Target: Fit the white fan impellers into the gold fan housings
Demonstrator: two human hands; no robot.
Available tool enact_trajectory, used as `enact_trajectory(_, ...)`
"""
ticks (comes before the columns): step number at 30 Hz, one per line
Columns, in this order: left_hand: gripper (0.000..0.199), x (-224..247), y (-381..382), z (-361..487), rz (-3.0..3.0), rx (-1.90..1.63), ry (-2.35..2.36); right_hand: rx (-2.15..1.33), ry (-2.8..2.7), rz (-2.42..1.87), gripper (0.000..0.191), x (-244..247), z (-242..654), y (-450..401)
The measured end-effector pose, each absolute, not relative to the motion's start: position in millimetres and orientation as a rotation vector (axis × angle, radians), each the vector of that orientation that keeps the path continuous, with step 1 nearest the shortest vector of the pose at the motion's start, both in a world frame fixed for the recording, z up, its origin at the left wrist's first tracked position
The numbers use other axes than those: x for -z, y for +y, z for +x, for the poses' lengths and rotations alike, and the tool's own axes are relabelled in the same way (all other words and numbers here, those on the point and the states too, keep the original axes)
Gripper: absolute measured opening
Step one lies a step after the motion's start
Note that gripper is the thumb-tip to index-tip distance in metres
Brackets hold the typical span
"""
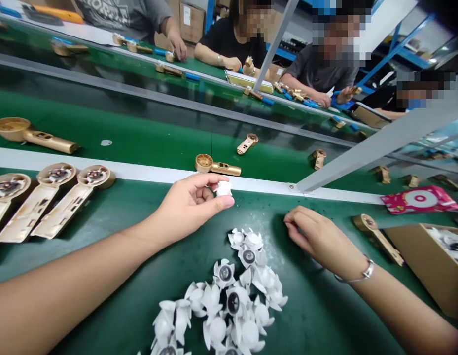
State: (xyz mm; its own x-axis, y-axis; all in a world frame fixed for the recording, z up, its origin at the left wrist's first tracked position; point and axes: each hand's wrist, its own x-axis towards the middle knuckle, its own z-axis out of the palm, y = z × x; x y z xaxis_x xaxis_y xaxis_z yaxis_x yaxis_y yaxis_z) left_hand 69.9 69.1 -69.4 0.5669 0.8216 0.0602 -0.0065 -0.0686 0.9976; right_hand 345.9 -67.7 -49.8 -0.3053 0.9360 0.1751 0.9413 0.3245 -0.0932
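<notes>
Between the thumb and fingers of my left hand (199, 199) is a small white fan blade (224, 189), held above the green table. My right hand (312, 229), with a bracelet at its wrist, is closed low over the table to the right; its curled fingers hide anything inside. A loose heap of white fan blades (234, 301) lies below and between my hands, some showing dark round hubs. Just beyond my left hand, a gold handheld fan housing (217, 165) lies across the belt's near edge. Several open gold fan bodies (71, 197) lie in a row at left.
A green conveyor belt (147, 143) carries scattered gold fan parts beyond a white edge strip. A slanted grey post (362, 153) rises at right. Near it are a pink packet (421, 199), a gold fan part (378, 239) and a cardboard box (424, 266). Several people work across the belt.
</notes>
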Motion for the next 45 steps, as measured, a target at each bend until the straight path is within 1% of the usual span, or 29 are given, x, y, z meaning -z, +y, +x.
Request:
enact_trajectory(4,0.046,64,66,70,1.274,-0.706,0.629,-0.233,-1.981,-1.708,0.009,37,300,-36)
enact_trajectory(7,0.044,62,66,70,1.188,-0.675,0.587,-0.49,-1.875,-1.566,0.009,26,263,-12)
enact_trajectory(9,0.041,62,66,69,1.14,-0.67,0.559,-0.562,-1.857,-1.511,0.009,23,248,-3)
enact_trajectory(13,0.036,65,68,69,1.05,-0.66,0.517,-0.535,-1.841,-1.522,0.009,27,243,1)
enact_trajectory(18,0.037,68,69,69,1.013,-0.665,0.503,-0.512,-1.852,-1.526,0.011,29,246,1)
enact_trajectory(24,0.034,71,70,69,0.968,-0.659,0.471,-0.28,-1.962,-1.498,0.012,31,244,-5)
enact_trajectory(28,0.032,71,73,71,0.934,-0.725,0.468,-0.062,-2.193,-1.309,0.033,30,248,-17)
enact_trajectory(30,0.037,71,76,73,0.9,-0.738,0.512,-0.049,-2.203,-1.332,0.03,26,252,-8)
enact_trajectory(31,0.04,70,78,73,0.886,-0.742,0.545,-0.071,-2.146,-1.424,0.028,24,252,4)
enact_trajectory(32,0.043,70,79,73,0.875,-0.75,0.577,-0.121,-2.06,-1.568,0.029,22,252,21)
enact_trajectory(33,0.046,69,80,73,0.871,-0.762,0.601,-0.174,-1.948,-1.736,0.036,21,251,42)
enact_trajectory(35,0.05,69,82,72,0.878,-0.782,0.616,-0.325,-1.711,-2.075,0.062,22,247,93)
enact_trajectory(36,0.051,69,83,71,0.884,-0.792,0.617,-0.319,-1.647,-2.139,0.075,24,244,120)
enact_trajectory(38,0.052,69,83,69,0.888,-0.791,0.613,-0.353,-1.562,-2.209,0.086,31,240,168)
enact_trajectory(39,0.052,69,83,68,0.878,-0.783,0.615,-0.368,-1.539,-2.218,0.086,35,238,186)
enact_trajectory(40,0.052,69,83,67,0.86,-0.776,0.618,-0.395,-1.525,-2.22,0.082,38,237,199)
enact_trajectory(42,0.048,68,83,67,0.81,-0.773,0.62,-0.452,-1.527,-2.197,0.065,43,238,210)
enact_trajectory(45,0.039,67,84,68,0.728,-0.806,0.616,-0.598,-1.591,-2.105,0.034,43,245,186)
